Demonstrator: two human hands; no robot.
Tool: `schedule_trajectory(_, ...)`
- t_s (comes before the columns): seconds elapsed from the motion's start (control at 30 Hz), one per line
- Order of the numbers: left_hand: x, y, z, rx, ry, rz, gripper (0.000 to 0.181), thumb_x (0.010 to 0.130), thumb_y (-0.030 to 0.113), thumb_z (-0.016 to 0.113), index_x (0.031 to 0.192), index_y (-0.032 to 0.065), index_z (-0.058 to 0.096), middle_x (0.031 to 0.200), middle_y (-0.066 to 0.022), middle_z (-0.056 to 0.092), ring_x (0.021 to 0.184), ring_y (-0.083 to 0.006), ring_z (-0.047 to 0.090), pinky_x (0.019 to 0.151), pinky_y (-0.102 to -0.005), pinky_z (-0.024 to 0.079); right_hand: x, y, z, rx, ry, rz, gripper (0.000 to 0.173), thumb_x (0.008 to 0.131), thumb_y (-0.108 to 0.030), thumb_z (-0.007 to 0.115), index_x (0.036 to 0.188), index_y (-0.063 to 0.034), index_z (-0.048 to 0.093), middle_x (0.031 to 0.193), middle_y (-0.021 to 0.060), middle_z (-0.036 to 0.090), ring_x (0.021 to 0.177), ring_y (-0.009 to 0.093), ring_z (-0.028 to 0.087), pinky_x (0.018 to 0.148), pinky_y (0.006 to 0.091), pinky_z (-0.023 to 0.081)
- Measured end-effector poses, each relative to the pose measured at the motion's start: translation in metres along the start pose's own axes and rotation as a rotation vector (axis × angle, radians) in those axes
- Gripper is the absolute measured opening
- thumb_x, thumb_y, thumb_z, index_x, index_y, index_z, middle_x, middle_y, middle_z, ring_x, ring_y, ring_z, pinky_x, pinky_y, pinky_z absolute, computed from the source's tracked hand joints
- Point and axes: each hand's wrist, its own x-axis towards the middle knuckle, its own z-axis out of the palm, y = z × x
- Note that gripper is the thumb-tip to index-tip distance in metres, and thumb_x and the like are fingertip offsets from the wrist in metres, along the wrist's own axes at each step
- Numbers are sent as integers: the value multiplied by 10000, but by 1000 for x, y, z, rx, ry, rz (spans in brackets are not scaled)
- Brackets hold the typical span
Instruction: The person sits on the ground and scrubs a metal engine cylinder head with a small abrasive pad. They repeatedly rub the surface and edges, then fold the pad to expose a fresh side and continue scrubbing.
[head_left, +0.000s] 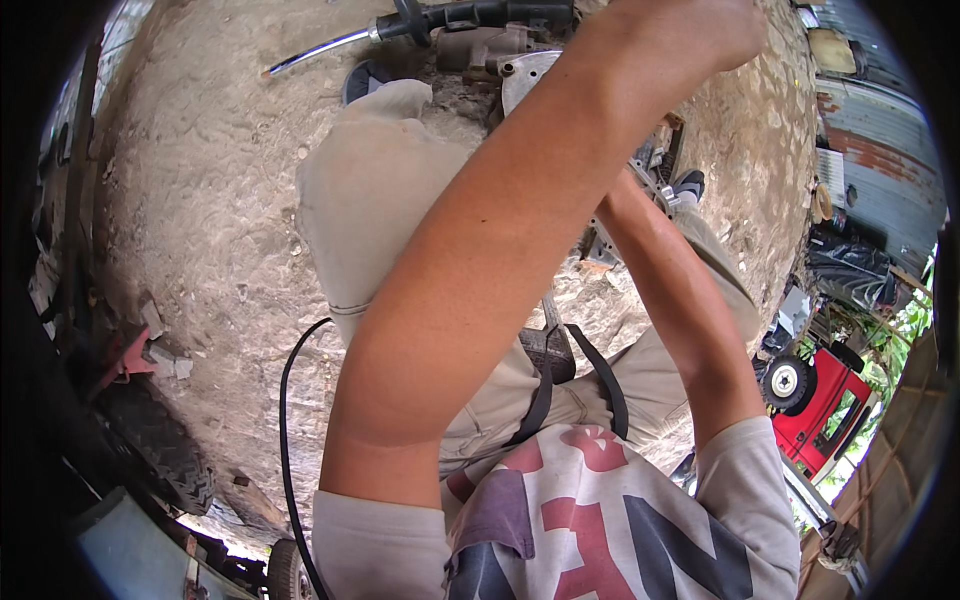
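My left forearm crosses the view from the lower left to the upper right. My left hand (739, 34) is at the top edge, only partly seen, and its fingers cannot be made out. Behind that forearm my right hand is hidden; only its wrist and forearm show. Below the crossed arms, between my legs, lies a metal machine housing (520, 84) with bolt holes along its flange. More of its metal parts (660, 191) show near my right wrist. A brownish cylindrical motor-like part (476, 51) adjoins the housing on its left.
A shock absorber strut (450, 21) with a chrome rod lies beyond the housing. On the left are a tyre (161, 442) and a black cable (283, 420). Corrugated metal sheets (885, 142) and a red vehicle (821, 412) stand right of the dirt floor (202, 187).
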Motion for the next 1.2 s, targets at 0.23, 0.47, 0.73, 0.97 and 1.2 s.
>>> schedule_trajectory(0.23, 6, 10, 0, 52, -93, -121, 296, 940, 239, 581, 1061, -11, 686, 1049, -299, 688, 1029, -437, 666, 915, -496, 528, -5, -8, -12, -85, -42, -29, 409, 938, -137, 600, 1343, -91, 626, 1371, 123, 629, 1183, 242, 665, 834, 333, 615)
schedule_trajectory(0.47, -1, 1, 5, 87, -89, -14, 303, 944, 237, 571, 1069, -14, 686, 1036, -296, 692, 1004, -438, 674, 899, -501, 533, 1, -8, 19, -117, 132, -148, 415, 929, -111, 581, 1341, -75, 620, 1392, 120, 613, 1242, 231, 624, 936, 318, 572)
schedule_trajectory(0.73, 6, 1, 19, 127, -161, -14, 287, 932, 215, 571, 1047, -19, 692, 1024, -296, 692, 993, -441, 674, 895, -499, 535, 32, 29, 53, -126, 639, -472, 456, 898, -111, 598, 1349, -50, 584, 1338, 144, 636, 1180, 250, 655, 905, 337, 578)
schedule_trajectory(0.97, 10, -14, 38, 201, -157, 32, 281, 926, 212, 557, 1025, -12, 695, 1038, -295, 686, 1005, -439, 667, 901, -503, 527, -3, 5, 11, -75, 176, -149, 359, 882, -73, 634, 1239, -66, 669, 1254, 156, 679, 1062, 267, 710, 768, 340, 611)
schedule_trajectory(1.2, 3, -22, 25, 226, -190, 26, 291, 949, 236, 549, 1041, 1, 695, 1065, -283, 686, 1024, -437, 661, 912, -502, 520, -1, -2, -20, -11, -76, -100, 189, 852, -80, 671, 1030, -56, 731, 1034, 126, 743, 962, 251, 734, 613, 354, 585)
